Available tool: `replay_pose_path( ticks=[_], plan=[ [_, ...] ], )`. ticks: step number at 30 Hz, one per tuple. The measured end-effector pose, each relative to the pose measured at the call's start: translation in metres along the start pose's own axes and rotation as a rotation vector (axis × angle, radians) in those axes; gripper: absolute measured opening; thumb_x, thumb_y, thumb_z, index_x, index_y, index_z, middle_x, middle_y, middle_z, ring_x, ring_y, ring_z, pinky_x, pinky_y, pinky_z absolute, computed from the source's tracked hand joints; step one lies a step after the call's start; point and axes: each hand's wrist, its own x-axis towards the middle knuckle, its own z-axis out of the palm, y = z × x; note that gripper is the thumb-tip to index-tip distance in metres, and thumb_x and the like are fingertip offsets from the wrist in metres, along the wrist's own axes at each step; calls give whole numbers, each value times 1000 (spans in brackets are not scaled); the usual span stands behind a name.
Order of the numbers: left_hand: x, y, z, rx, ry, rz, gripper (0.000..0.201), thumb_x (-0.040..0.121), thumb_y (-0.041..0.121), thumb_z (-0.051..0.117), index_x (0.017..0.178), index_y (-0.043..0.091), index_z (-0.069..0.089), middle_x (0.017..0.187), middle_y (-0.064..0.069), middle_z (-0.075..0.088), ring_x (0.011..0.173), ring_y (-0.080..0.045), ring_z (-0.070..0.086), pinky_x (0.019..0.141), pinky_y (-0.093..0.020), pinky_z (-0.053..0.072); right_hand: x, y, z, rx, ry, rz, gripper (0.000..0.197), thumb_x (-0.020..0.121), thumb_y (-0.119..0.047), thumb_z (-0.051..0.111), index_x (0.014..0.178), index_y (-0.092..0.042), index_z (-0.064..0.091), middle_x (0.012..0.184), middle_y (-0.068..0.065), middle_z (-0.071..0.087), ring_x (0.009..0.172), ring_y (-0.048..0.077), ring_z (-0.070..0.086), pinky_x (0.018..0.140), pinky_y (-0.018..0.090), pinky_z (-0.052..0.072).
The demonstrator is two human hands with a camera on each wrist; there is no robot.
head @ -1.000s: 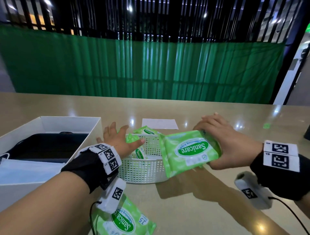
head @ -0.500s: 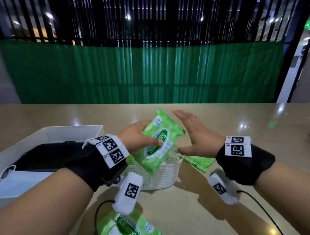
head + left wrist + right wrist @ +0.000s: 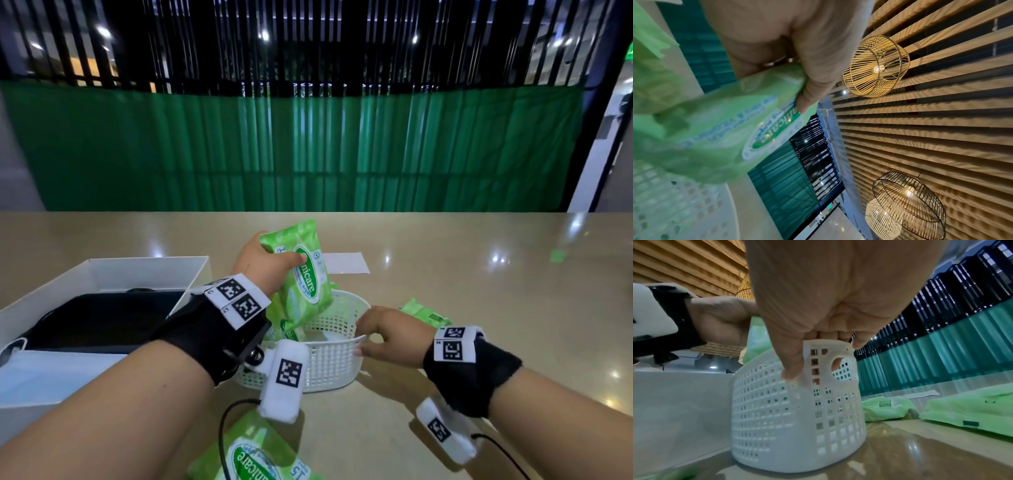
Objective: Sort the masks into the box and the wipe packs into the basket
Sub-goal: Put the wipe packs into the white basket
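On the counter (image 3: 479, 308), the white cardboard box (image 3: 102, 274) sits leftmost. Your left hand (image 3: 263, 263) grips a green wipe pack (image 3: 301, 274) upright over the white perforated plastic basket (image 3: 329, 363); your right hand (image 3: 387, 335) pinches its rim.

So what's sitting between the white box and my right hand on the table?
The white basket, seen in the head view. It stands between the box and the right hand, which grips its rim.
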Motion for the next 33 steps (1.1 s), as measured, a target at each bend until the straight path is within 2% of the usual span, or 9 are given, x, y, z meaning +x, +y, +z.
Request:
replay_pose_path(
  ticks=[5,11,13,16,20,23,26,28,33],
  plan=[
    [-7,-9,12,125,41,25,31,79,17,73,102,15,52,84,-1,59,64,-12,54,52,-24,39,-1,-2,1,44,28,4,21,85,-31,67,98,-15,72,96,-3,58,94,7,49,88,25,41],
    [-19,-25,13,631,-146,111,58,80,20,69,127,30,36,72,-1,55,51,-14,49,45,-24,40,-2,-1,7,86,69,13,19,83,-30,69,98,-19,72,93,-6,52,93,7,47,87,23,39],
    [-18,-21,8,786,-178,143,57,80,24,66,129,36,38,85,-1,61,58,-15,57,52,-28,50,-2,-2,6,99,73,4,18,84,-28,69,98,-16,72,89,-8,53,93,5,45,85,21,38],
    [-17,-11,1,906,-164,134,41,81,28,63,120,31,52,108,3,62,75,-16,63,61,-26,51,-3,-3,4,102,66,-8,17,85,-27,68,96,-14,71,81,-18,48,92,3,43,82,18,35],
    [-15,-3,1,1028,-151,155,12,82,23,58,91,16,54,78,0,55,72,-20,56,52,-23,38,-3,-5,3,99,56,-9,19,85,-27,68,97,-13,71,80,-21,46,93,4,42,84,20,37],
    [-12,-12,12,1210,-308,36,17,87,17,54,73,13,45,66,2,41,55,-11,40,48,-20,31,-3,-5,3,97,51,3,19,85,-27,68,98,-14,71,81,-20,45,93,5,42,84,21,37],
    [-5,-26,23,1347,-393,-75,33,96,14,47,64,15,36,67,1,38,56,-8,39,70,-17,45,-3,-7,3,102,46,15,18,85,-27,68,98,-15,71,81,-20,44,93,4,41,82,20,35],
    [-6,-25,20,1386,-323,-55,26,94,22,52,71,13,45,78,0,51,80,-13,59,91,-28,48,-3,-7,3,99,40,21,18,85,-28,68,97,-15,71,81,-20,43,93,5,41,81,21,34],
    [-5,-10,-15,1167,-137,18,69,79,69,52,123,16,46,120,-6,50,111,-26,50,93,-38,45,-2,-8,2,72,20,34,20,84,-29,69,96,-14,70,83,-11,50,93,6,41,84,23,38]
  ],
)
